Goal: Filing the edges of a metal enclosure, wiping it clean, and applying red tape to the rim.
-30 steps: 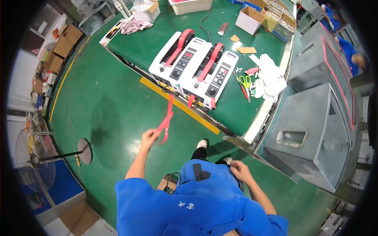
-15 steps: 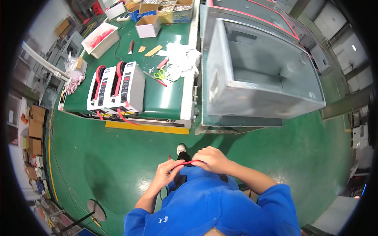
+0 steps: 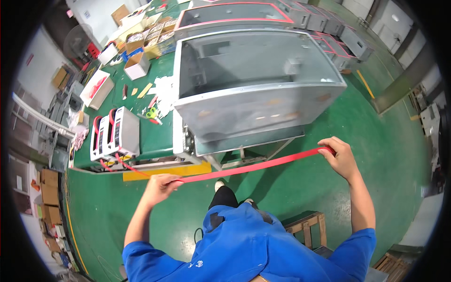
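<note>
A long strip of red tape [image 3: 253,168] is stretched between my two hands, rising a little toward the right. My left hand [image 3: 161,189] pinches its left end. Its other end is pinched in my right hand [image 3: 340,157], held out farther right and higher. Ahead of the strip stands a large grey open metal box [image 3: 249,113] on a stand; the tape is apart from it. Two white tape dispensers [image 3: 127,130] with red rolls sit at the near end of the green table. Red tape hangs from their fronts; whether any reaches my left hand I cannot tell.
On the green table [image 3: 155,144] lie green-handled scissors [image 3: 151,113], crumpled white cloth or paper [image 3: 164,96] and cartons of small parts. Another metal box with red edging [image 3: 235,14] stands behind the first. A wooden pallet-like frame [image 3: 307,228] is near my right side.
My hands have moved far apart, drawing the red tape out straight between them. My view has shifted right, bringing the grey metal box nearer the middle.
</note>
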